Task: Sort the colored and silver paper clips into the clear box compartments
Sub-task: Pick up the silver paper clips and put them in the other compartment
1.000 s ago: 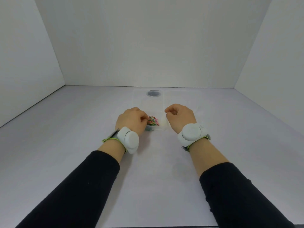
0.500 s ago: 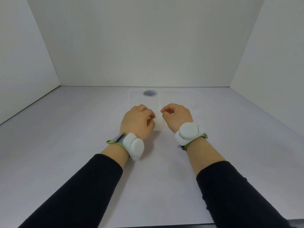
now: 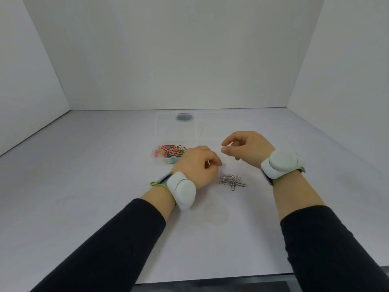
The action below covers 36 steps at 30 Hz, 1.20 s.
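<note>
A clear box (image 3: pixel 176 131) lies flat at the back middle of the table, its outline faint. A heap of colored paper clips (image 3: pixel 169 152) sits at its near-left corner, apparently in that compartment. A small pile of silver paper clips (image 3: pixel 231 181) lies on the bare table in front of the box. My left hand (image 3: pixel 196 168) hovers between the two heaps, fingers curled in, just left of the silver pile. My right hand (image 3: pixel 247 147) is raised over the box's near-right part, thumb and forefinger slightly apart with nothing visible between them.
A dark round spot (image 3: pixel 184 117) shows at the box's far-left end. White walls close in the table on the left, back and right. The table's front edge (image 3: pixel 210 280) runs below my forearms.
Both hands were close together over the box front, the left covering the colored clips half a second ago. They have shifted right and apart, and the silver pile now shows.
</note>
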Motion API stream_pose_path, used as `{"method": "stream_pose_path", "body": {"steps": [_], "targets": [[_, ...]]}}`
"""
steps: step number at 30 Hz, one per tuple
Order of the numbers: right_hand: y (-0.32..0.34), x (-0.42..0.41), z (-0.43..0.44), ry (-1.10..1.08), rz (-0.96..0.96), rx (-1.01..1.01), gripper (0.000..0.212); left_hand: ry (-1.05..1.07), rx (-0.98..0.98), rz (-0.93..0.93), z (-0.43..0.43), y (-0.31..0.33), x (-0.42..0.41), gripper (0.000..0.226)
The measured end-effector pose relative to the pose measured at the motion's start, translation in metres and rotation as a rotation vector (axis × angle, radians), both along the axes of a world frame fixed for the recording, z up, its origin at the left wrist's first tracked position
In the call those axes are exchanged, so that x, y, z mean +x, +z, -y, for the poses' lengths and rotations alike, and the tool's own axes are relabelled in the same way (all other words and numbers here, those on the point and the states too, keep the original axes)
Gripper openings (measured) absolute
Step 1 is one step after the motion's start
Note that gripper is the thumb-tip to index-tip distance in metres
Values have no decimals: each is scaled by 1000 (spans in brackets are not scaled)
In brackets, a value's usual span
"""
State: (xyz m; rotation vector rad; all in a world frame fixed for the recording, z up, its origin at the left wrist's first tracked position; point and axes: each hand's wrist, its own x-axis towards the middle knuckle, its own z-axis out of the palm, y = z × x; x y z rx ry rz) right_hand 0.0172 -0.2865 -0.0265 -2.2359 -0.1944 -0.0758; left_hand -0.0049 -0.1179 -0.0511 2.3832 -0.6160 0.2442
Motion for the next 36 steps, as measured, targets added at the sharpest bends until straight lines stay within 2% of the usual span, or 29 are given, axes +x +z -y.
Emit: {"method": "stream_pose_path", "body": {"steps": [2, 7, 11, 20, 26, 31, 36], "targets": [[3, -3, 5, -3, -11, -22, 11, -31, 43, -70, 4, -2, 0, 24], [4, -10, 7, 89, -297, -303, 31, -89, 174, -135, 10, -2, 2, 43], [5, -12, 7, 117, -374, -360, 31, -119, 243, -169, 13, -1, 4, 47], [12, -19, 3, 116, -445, -474, 40, -137, 225, -153, 15, -4, 3, 32], [12, -17, -8, 83, -374, -486, 20, -64, 212, -126, 16, -1, 3, 23], [7, -16, -11, 68, -323, -469, 9, -66, 350, -52, 19, -2, 1, 26], [4, -14, -8, 57, -308, -366, 18, -68, 433, -13, 20, -4, 2, 28]]}}
